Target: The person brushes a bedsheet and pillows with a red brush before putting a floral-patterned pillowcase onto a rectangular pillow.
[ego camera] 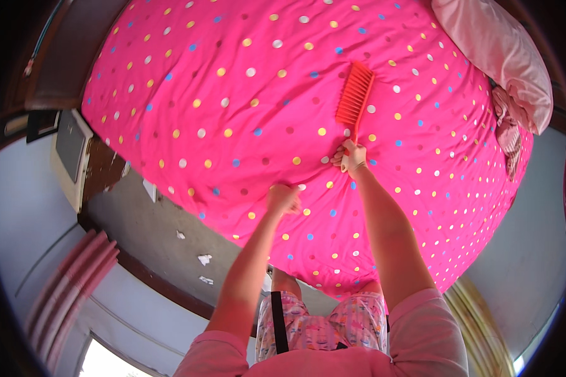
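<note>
A pink sheet or quilt cover with coloured dots [264,103] is spread over the bed, with creases running through it. My right hand [351,158] is closed around the handle of a red bed brush [356,94]; the brush head lies on the cover, pointing away from me, its bristles towards the left. My left hand [284,199] is at the cover, left of and nearer to me than my right. Its fingers are curled, and whether they pinch the fabric cannot be made out.
A pink pillow [504,61] and a crumpled pink cloth [507,127] lie at the bed's right side. White paper scraps [204,259] are on the grey floor at the left, near a pale cabinet [71,160]. Pink curtains [70,292] hang at the lower left.
</note>
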Demonstrator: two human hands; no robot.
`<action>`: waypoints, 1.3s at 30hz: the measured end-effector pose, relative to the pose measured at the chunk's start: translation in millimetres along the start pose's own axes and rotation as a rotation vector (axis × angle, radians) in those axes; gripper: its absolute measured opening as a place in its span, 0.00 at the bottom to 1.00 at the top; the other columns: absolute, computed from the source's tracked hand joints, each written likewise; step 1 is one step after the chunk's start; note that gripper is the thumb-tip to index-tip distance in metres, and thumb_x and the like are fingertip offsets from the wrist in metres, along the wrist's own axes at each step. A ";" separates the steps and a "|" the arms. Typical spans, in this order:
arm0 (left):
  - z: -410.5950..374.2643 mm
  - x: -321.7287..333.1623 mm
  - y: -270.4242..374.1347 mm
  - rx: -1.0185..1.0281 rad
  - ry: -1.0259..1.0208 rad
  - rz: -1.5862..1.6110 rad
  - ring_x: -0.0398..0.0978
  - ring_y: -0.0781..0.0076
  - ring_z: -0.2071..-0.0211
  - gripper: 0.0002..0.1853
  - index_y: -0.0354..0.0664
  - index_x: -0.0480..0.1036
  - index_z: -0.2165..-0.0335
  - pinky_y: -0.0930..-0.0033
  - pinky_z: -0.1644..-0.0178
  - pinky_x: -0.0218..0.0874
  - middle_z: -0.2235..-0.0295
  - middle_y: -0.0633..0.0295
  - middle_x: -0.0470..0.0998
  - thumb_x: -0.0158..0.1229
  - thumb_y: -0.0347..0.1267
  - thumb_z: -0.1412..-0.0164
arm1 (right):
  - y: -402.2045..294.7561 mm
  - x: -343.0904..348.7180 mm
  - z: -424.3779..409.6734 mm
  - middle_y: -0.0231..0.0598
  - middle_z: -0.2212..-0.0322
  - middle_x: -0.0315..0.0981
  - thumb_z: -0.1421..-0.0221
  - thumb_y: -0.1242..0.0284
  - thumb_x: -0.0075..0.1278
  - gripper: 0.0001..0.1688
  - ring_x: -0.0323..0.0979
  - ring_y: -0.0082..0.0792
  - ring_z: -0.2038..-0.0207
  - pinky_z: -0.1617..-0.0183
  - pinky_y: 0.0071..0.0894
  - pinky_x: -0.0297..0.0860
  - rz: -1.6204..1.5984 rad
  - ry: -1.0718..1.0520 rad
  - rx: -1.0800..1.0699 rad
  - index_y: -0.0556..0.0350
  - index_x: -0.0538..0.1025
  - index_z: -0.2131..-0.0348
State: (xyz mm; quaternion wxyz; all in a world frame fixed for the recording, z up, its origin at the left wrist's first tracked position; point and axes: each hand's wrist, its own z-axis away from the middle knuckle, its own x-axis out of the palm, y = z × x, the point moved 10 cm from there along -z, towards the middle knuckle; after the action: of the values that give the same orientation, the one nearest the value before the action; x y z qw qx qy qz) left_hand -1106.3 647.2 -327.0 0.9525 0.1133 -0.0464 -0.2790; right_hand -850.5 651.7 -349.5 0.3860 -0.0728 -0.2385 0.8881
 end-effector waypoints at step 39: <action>-67.3 -120.0 123.1 -0.113 0.019 -0.112 0.73 0.64 0.89 0.29 0.37 0.66 0.87 0.73 0.90 0.61 0.88 0.52 0.73 0.62 0.52 0.54 | -203.5 -8.9 42.4 0.35 0.87 0.64 0.51 0.76 0.50 0.11 0.61 0.25 0.84 0.81 0.29 0.57 0.314 0.769 -0.679 0.61 0.66 0.81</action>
State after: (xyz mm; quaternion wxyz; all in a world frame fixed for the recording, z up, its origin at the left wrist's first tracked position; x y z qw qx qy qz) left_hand -1132.8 825.8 -365.6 0.9407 0.0646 -0.0150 -0.3328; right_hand -725.1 749.5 -215.2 0.2629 -0.5484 -0.3400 0.7174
